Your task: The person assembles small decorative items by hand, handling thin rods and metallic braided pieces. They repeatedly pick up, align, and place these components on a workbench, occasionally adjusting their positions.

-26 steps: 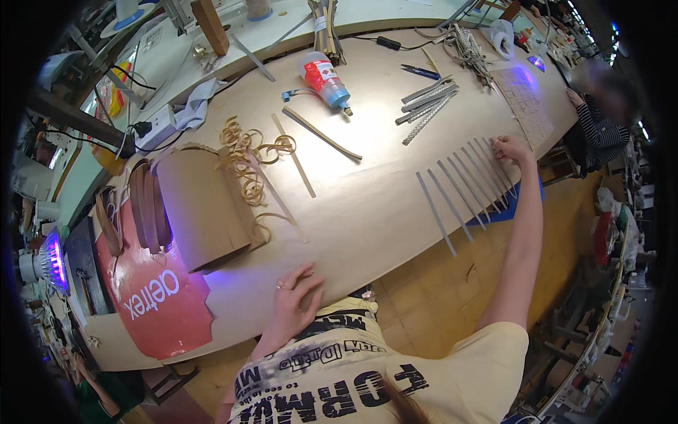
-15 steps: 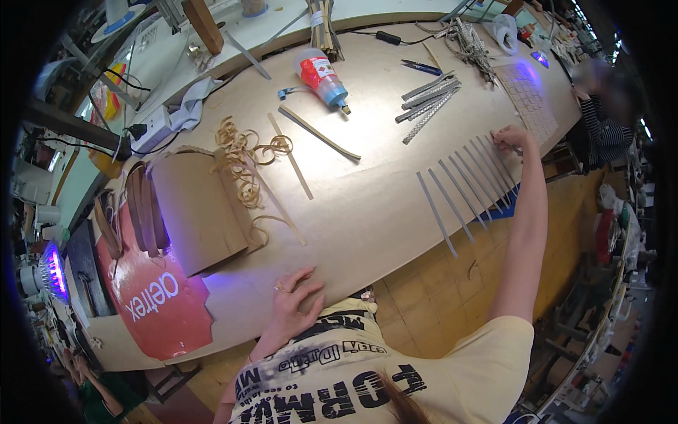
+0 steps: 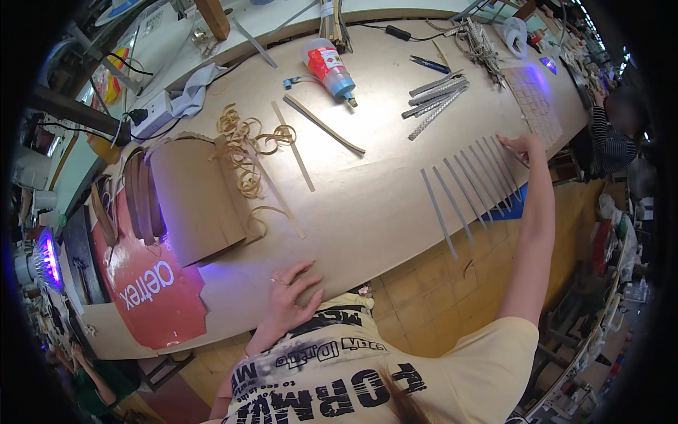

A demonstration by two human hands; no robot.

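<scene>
My left hand rests at the near edge of the table, fingers apart and holding nothing. At the right, my right hand is closed, thumb and fingertips pinching the far end of a thin grey strip; the palm partly hides it. Beside it, several narrow grey strips lie spaced out in a row, some with near ends reaching past the table edge. Beyond them sits a small pile of patterned silver-grey strips. A blue sheet or piece shows under the row's near ends.
A red-labelled bottle with a blue cap lies toward the back, near a blue pen. Curled tan trimmings surround a brown curved sheet at left. A red sheet covers the near left. Another person is at the far right.
My right hand has shifted slightly nearer along the rightmost strips, and its fingers have straightened a little. The view has tilted slightly. My left hand stays at the table edge.
</scene>
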